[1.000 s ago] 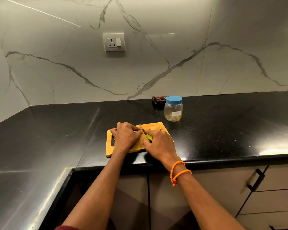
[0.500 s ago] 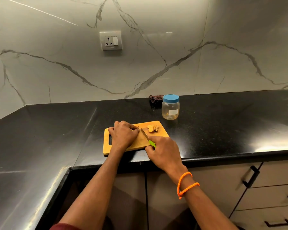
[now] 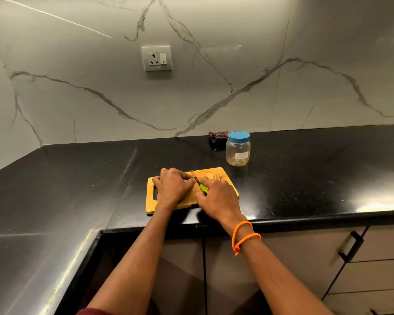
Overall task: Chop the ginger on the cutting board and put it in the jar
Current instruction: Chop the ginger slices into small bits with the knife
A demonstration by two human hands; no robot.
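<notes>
A wooden cutting board point(image 3: 227, 178) lies on the black counter near its front edge. My left hand point(image 3: 173, 187) is curled over the board's middle, pressing down on a ginger piece that its fingers hide. My right hand point(image 3: 218, 200) grips a knife with a green handle point(image 3: 203, 188); its blade point(image 3: 195, 176) points away from me, right beside my left fingertips. Several cut ginger slices point(image 3: 213, 176) lie at the board's far right. A clear jar with a blue lid point(image 3: 238, 148) stands shut behind the board to the right.
A dark brown cloth point(image 3: 217, 136) sits by the wall behind the jar. The black counter point(image 3: 305, 173) runs right and wraps around to the left. Drawers with black handles point(image 3: 350, 247) are below at the right. A wall socket point(image 3: 157, 57) is on the marble backsplash.
My right hand drew the knife back toward me, then moved it forward again beside my left fingers. My left hand stayed on the ginger. The camera shifted slightly.
</notes>
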